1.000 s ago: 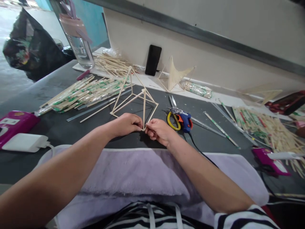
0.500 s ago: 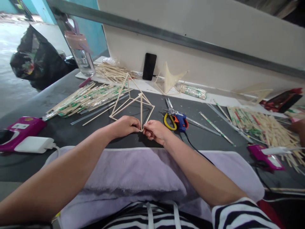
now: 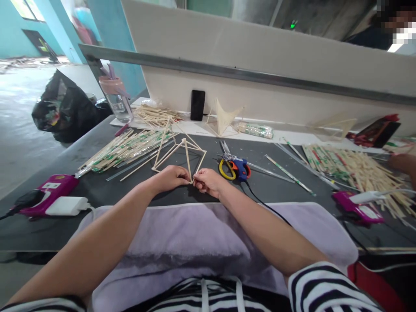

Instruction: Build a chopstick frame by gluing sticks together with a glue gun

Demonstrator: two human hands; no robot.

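A frame of thin wooden sticks (image 3: 187,159), joined into open triangles, stands on the dark table in front of me. My left hand (image 3: 175,177) pinches its near bottom corner from the left. From the right, my right hand (image 3: 208,181) closes its fingertips on the same corner, almost touching the left ones. The joint itself is partly hidden by the fingers. Just right of the frame lie scissors (image 3: 226,158) with yellow handles, against a blue and orange glue gun (image 3: 241,168) whose black cable runs toward me.
Wrapped chopsticks (image 3: 126,149) lie to the left, with loose sticks (image 3: 156,113) behind. A bottle (image 3: 116,99), a phone (image 3: 197,105) and a finished-looking stick model (image 3: 223,119) line the back. Purple power strips (image 3: 53,193) flank me. Another person's hand (image 3: 403,164) shows at far right.
My view has tilted up a little, so everything sits slightly lower in the picture. Both hands keep their pinch on the frame's near corner.
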